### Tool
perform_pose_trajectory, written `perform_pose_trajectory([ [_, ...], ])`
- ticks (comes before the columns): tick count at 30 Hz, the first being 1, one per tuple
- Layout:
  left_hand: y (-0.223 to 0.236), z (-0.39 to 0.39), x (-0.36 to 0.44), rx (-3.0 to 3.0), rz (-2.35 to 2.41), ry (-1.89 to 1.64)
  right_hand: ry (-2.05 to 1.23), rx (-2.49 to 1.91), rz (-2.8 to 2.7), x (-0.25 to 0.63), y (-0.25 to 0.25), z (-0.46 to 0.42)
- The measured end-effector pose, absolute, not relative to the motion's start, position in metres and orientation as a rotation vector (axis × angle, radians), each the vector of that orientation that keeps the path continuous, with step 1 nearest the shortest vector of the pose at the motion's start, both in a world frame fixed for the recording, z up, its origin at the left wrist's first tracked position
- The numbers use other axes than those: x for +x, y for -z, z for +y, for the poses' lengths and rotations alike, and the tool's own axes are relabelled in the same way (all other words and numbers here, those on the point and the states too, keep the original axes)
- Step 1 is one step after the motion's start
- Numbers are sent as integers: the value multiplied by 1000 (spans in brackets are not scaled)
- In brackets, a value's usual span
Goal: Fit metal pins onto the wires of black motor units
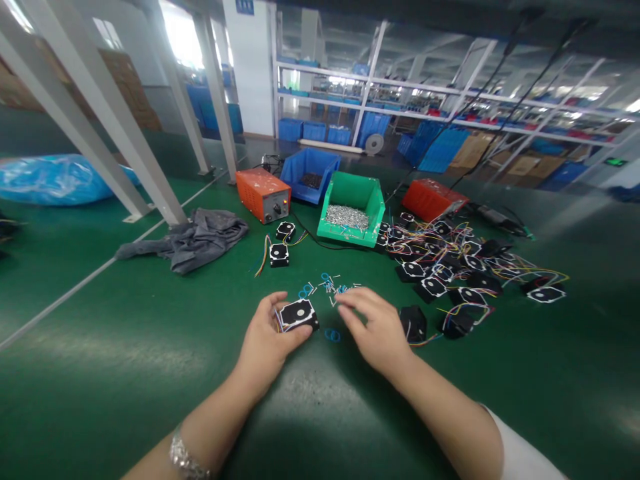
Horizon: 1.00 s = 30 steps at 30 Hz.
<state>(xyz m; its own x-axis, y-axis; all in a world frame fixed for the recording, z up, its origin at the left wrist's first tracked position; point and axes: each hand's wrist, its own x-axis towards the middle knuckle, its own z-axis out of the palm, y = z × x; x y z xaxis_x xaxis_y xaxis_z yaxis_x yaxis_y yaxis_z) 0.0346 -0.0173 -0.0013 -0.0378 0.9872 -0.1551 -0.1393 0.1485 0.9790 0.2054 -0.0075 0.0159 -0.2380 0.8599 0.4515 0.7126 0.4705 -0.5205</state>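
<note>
Black unit (299, 315): squarish, white-edged top, pale round centre, coloured wires; gripped in the left hand (267, 337), beside two blue rings (333, 335) over the green worktop (150, 407). Right hand (373, 327) at loose pins; can't tell if pinching any. Blue pillar sign (245, 7): lettering too small to read.

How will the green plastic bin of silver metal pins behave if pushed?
The green plastic bin would likely stay rigid: its walls stand unbent. The silver metal pins inside lie loose, so they may shift, perhaps spilling over its low front.
</note>
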Motion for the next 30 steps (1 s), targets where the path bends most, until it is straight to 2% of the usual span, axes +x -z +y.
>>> perform_pose_trajectory([
  [3, 3, -16, 34, 849, 1111, -1161, -248, -1635, -1976, 233, -13, 17],
  [6, 3, -16, 34, 730, 999, -1165, -368, -1779, -2139, 250, -8, 31],
  [9, 2, -17, 34, 637, 915, -1132, -400, -1759, -2270, 252, -4, 34],
  [18, -1, -20, 35, 587, 810, -1077, -64, -1692, -2445, 243, 6, 33],
  [25, 0, -16, 37, 541, 837, -1068, -8, -1618, -2532, 241, 5, 30],
  [30, 0, -19, 38, 566, 842, -1036, 30, -1729, -2593, 241, 0, 30],
])
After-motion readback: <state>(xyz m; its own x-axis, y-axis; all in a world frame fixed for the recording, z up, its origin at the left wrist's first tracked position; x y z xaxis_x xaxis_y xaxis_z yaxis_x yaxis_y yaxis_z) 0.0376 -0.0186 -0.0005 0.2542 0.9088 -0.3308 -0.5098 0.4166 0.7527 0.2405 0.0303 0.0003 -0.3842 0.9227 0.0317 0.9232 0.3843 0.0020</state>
